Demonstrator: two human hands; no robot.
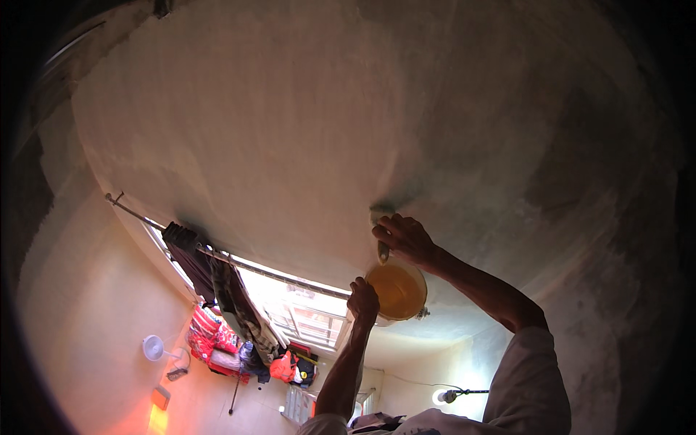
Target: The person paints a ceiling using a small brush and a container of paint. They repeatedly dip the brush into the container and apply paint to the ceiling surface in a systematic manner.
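Observation:
My right hand [402, 235] is raised against the bare plastered surface [290, 123], fingers closed on a brush [383, 250] whose dark head touches that surface. Just below it, my left hand [362, 297] grips the rim of a round container [397, 290] with a yellowish inside, tilted toward me. Both forearms reach up from the lower edge, the right one in a pale sleeve. What is inside the container is hard to make out.
A curtain rod [275, 275] with bunched dark curtains [188, 257] crosses a bright window [312, 319]. Beyond lie red bedding and bags [210, 337], a white fan-like object [153, 348], part of a metal ladder [297, 402] and a lit lamp [442, 396] on a pole.

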